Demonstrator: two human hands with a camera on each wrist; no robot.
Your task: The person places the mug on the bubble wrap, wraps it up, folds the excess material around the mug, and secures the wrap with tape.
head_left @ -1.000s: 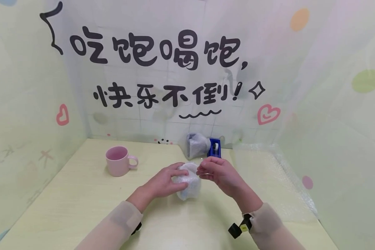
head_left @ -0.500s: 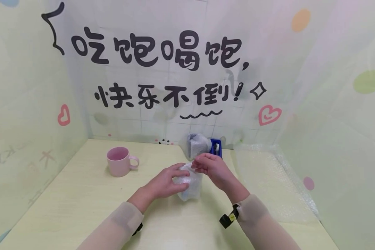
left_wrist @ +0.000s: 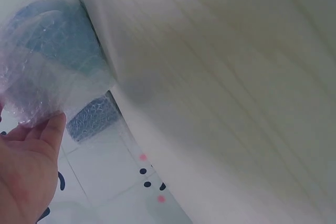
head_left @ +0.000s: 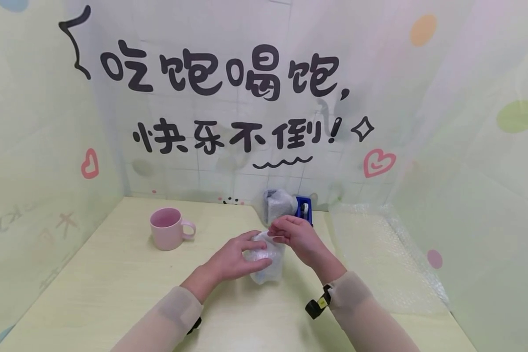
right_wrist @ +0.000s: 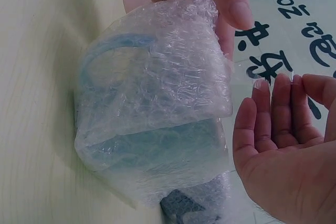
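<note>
A light-blue mug (right_wrist: 115, 43) wrapped in bubble wrap stands on the table, its handle showing through the layers. My left hand (head_left: 239, 256) holds the wrapped bundle from the left, fingers over its top and thumb along the near side. In the left wrist view my left hand (left_wrist: 31, 166) has its fingertips against the bubble wrap. My right hand (head_left: 299, 239) is close by the bundle's top right. Its thumb and forefinger pinch a small clear strip of tape (right_wrist: 258, 83), with the other fingers curled, in the right wrist view.
A pink mug (head_left: 166, 233) stands at the back left. Behind the bundle are another bubble-wrapped item (head_left: 279, 205) and a blue tape dispenser (head_left: 304, 208), partly hidden by my right hand. A flat bubble wrap sheet (head_left: 383, 259) lies on the right side against the wall.
My right hand has moved left and slightly away from me, bringing the strip of tape over the bundle's top. The left hand stays on the wrapped mug, its thumb reaching a little farther right.
</note>
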